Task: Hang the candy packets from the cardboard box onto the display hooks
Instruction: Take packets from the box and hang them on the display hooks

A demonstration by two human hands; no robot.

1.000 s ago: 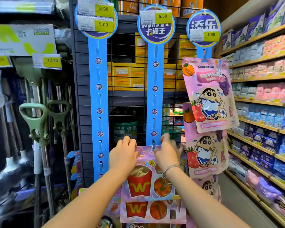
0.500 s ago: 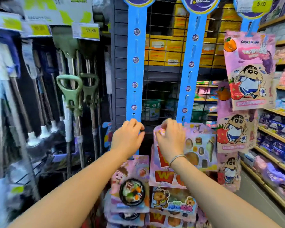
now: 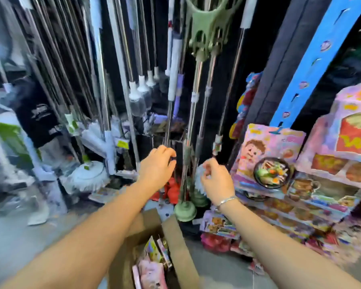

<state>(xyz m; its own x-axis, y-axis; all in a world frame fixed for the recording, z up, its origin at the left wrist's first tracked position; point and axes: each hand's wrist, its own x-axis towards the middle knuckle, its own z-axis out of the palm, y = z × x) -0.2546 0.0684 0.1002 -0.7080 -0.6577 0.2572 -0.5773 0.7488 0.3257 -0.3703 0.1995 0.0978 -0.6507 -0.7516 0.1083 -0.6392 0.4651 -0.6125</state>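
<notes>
Above the box (image 3: 174,240), both grips are empty. The left hand (image 3: 156,166) hangs palm down, its fingers loosely curled round nothing. The right hand (image 3: 217,180), with a bracelet (image 3: 227,200) at the wrist, is much the same: thumb and fingertips are drawn near each other, but no packet shows between them. A pale thing (image 3: 198,176) sits just past its fingers. Blur hides whether they touch, and it looks to belong to the cleaning gear behind. Both forearms stretch forward and down, which suits a reach for stock rather than a hanging move.

The packets (image 3: 152,265) lie below and between the forearms, standing on edge in the open box on the floor (image 3: 13,243). The flaps are folded out and the packets' top edges are uppermost, handy to pinch.

To the right, hung packets (image 3: 269,155) fall in tiers, each partly covering the one beneath, because they hang from hooks (image 3: 296,97) spaced along the blue strip (image 3: 313,65). Higher up the strip the hooks show bare, so filling appears to run from the bottom up, and the task seems partway done.

Ahead and to the left, mops (image 3: 138,97) and a green plunger (image 3: 184,210) crowd the corner. The box sits just in front of them and near the strip, likely to keep each reach short. The next move probably calls for lowering a hand into the box and taking one packet by its top.
</notes>
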